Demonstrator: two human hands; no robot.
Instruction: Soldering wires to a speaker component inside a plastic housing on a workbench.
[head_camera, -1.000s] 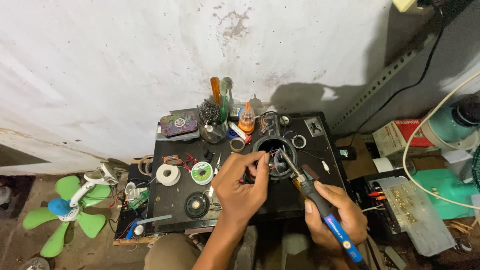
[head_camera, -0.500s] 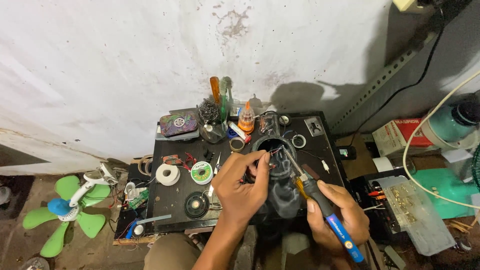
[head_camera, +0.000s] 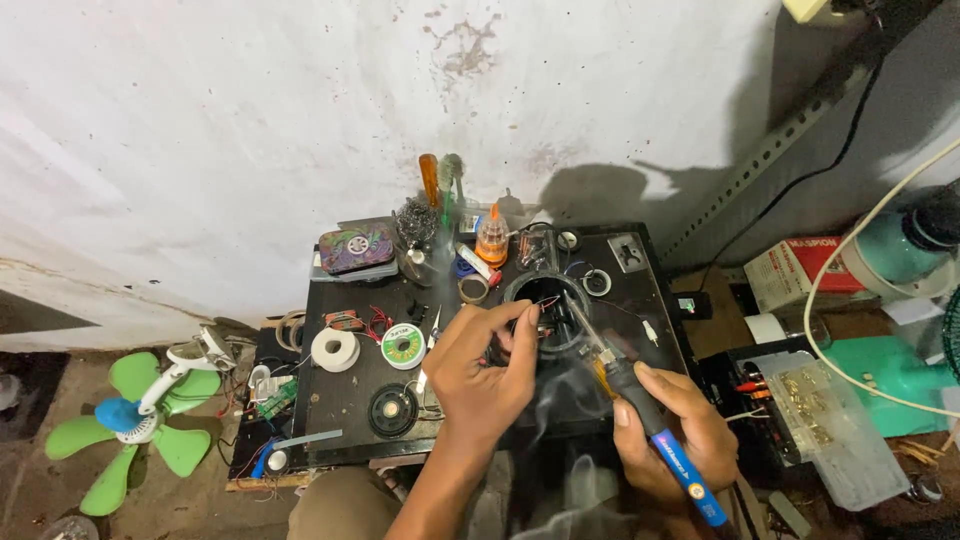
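Over the round opening (head_camera: 548, 300) in the black speaker cabinet (head_camera: 500, 350), you bring a blue-handled soldering iron (head_camera: 650, 425) to the wires inside, where red and dark leads show against the hole's shadow. Your right hand (head_camera: 670, 440) is clenched around the iron's grip, its tip angled up and left into the opening while pale smoke drifts just below. Your left hand (head_camera: 480, 370) hovers at the hole's near-left rim, thumb and forefinger pinched together on something too small to make out. Left of your hands on the cabinet top lie a green solder spool (head_camera: 403, 346), a white tape roll (head_camera: 334, 349) and a small loose speaker (head_camera: 392, 409). Farther right, a clear plastic box (head_camera: 825, 425) holds small brass-coloured parts. A green fan blade (head_camera: 135, 428) rests on the floor at far left.
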